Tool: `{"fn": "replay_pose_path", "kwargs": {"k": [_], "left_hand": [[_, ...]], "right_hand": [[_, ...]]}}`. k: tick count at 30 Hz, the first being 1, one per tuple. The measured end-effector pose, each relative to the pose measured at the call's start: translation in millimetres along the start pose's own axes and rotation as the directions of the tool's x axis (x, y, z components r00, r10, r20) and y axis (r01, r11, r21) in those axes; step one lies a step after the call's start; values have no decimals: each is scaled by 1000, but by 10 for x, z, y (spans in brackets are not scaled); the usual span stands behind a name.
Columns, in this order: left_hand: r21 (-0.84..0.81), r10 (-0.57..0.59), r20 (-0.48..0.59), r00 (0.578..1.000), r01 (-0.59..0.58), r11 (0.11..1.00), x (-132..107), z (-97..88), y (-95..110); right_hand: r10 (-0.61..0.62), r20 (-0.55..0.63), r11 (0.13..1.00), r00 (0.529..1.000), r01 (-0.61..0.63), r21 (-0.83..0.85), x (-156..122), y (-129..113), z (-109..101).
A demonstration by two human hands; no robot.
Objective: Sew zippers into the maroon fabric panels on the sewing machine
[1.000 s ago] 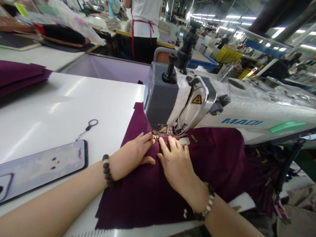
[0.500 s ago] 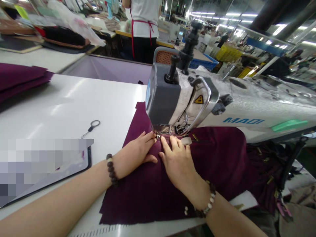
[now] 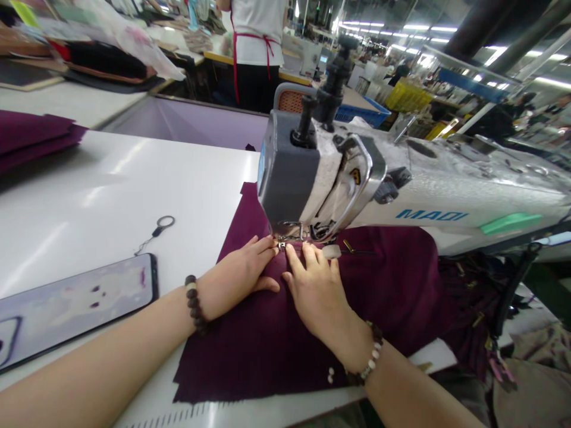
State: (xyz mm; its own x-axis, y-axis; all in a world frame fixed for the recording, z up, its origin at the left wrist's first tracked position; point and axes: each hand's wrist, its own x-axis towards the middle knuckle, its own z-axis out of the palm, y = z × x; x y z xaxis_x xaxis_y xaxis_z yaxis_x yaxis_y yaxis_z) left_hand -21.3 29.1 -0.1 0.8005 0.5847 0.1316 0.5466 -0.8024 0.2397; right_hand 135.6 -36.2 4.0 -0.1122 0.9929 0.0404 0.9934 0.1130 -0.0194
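Note:
A dark purple fabric piece lies on the white table under the head of a grey sewing machine. My left hand rests flat on the fabric, fingers stretched toward the presser foot. My right hand lies flat beside it, fingertips just in front of the foot, on the cloth. Both wrists wear bead bracelets. A gold zipper shows on the fabric to the right of the foot.
A phone lies at the left on the white table, with a small key ring beyond it. Folded purple cloth is stacked far left. A person in a white top and red apron stands behind.
Both hands stay pressed on the fabric at the presser foot. Only the camera view has shifted slightly.

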Motion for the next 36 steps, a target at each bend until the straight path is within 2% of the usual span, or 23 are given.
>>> {"fn": "replay_pose_path", "kwargs": {"k": [15, 23, 36], "left_hand": [[39, -13, -2, 1000, 13, 999, 8, -15, 10], [7, -27, 37, 999, 27, 1000, 28, -47, 24], [-7, -41, 34, 999, 42, 999, 28, -48, 23]], "right_hand": [[-13, 6, 1000, 1000, 13, 13, 20, 17, 3], [-16, -8, 1000, 1000, 16, 11, 21, 25, -3], [-28, 9, 999, 1000, 28, 16, 48, 34, -47]]}}
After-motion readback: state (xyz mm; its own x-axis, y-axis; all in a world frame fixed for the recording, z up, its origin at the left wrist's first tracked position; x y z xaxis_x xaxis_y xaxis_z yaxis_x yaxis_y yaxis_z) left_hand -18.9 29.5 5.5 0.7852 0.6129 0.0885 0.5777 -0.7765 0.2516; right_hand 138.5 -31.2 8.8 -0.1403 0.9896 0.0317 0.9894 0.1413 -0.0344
